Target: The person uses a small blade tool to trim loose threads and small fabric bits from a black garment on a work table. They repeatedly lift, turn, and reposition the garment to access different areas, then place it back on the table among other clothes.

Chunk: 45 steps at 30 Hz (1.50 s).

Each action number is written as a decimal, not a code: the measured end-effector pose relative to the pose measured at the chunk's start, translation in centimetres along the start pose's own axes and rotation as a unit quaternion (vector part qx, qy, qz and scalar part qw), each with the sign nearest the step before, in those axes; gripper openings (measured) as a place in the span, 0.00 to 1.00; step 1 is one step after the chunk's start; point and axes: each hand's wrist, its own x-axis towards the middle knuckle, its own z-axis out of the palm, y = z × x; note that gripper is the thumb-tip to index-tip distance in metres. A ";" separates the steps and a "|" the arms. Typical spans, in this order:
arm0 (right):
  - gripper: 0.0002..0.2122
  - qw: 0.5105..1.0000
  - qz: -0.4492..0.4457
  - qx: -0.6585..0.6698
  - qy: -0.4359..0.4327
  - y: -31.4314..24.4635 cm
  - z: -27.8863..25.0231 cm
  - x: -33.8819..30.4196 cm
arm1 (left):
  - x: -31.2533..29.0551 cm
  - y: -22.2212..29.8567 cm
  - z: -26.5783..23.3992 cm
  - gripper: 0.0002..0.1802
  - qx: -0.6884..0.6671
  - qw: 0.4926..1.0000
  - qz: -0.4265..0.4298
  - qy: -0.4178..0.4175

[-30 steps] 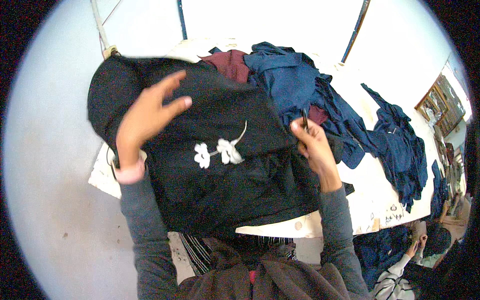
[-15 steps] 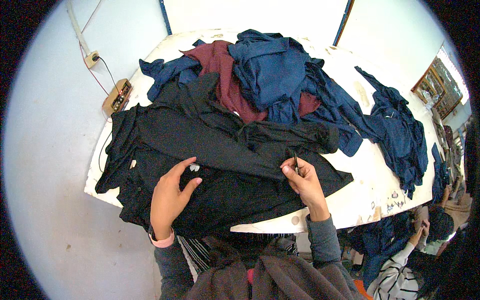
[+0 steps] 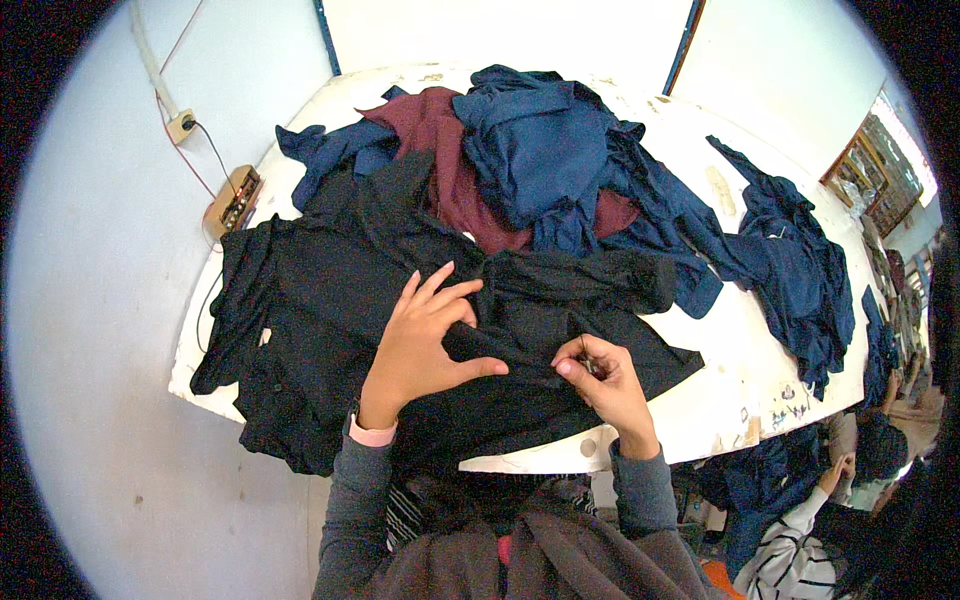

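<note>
A black garment (image 3: 330, 300) lies spread and wrinkled along the near side of the table, with both my hands over it. My left hand (image 3: 430, 345) is open above its middle, thumb stretched to the right and fingers spread. To its right, my right hand (image 3: 605, 380) is closed, thumb and forefinger pinched together over the cloth. A small dark pointed tool, mostly hidden by the fingers, is held in it; its exact kind does not show.
Navy garments (image 3: 540, 150) and a maroon garment (image 3: 420, 125) are heaped behind the black one. More navy cloth (image 3: 795, 270) lies right, on the white table (image 3: 750, 350). A wooden power box (image 3: 232, 203) is by the left wall. At lower right, another person's striped sleeve (image 3: 790, 550) shows.
My left hand has moved right and away from me across the black garment, its fingers spreading wider. A small white patch beside it no longer shows. My right hand has shifted slightly left and nearer.
</note>
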 end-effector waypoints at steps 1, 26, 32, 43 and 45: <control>0.05 1.000 0.004 -0.022 0.009 0.0 -0.3 -0.1 | 0.0 -0.9 0.4 0.25 -0.110 0.994 -0.009 -0.002; 0.16 0.812 -0.361 -0.426 0.172 -2.3 5.6 2.6 | -0.9 0.1 1.0 0.18 -0.555 0.793 -0.249 0.026; 0.14 0.806 -0.360 -0.439 0.167 -2.3 5.8 2.4 | -1.2 0.0 0.9 0.19 -0.539 0.806 -0.242 0.029; 0.13 0.804 -0.360 -0.442 0.168 -2.6 6.1 2.2 | -1.0 0.7 0.4 0.23 -0.579 0.769 -0.272 0.006; 0.13 0.799 -0.367 -0.443 0.174 -2.4 6.1 2.3 | -1.0 0.7 0.4 0.23 -0.576 0.771 -0.270 0.008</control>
